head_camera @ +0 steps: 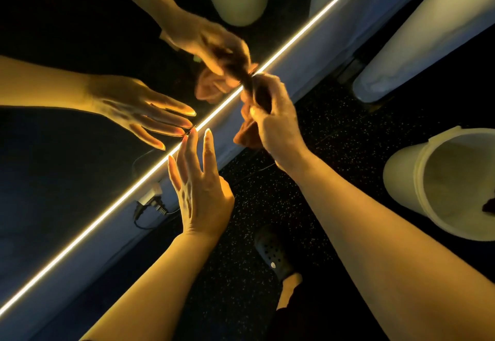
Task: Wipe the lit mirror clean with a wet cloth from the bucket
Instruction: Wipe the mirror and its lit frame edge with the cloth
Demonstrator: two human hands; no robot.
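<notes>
The mirror (67,153) fills the upper left, edged by a glowing light strip (112,208) that runs diagonally across the view. My right hand (270,123) grips a bunched orange-brown cloth (247,131) and presses it against the lit edge. My left hand (201,188) has straight, spread fingers whose tips touch the glass beside the strip. Both hands and the cloth are reflected in the mirror. The pale bucket (401,177) stands on the floor at the right.
A white plug with a dark cable (150,198) hangs below the mirror's frame. My foot in a dark clog (273,256) rests on the speckled black floor. A white leg-like post (417,46) slants at the upper right.
</notes>
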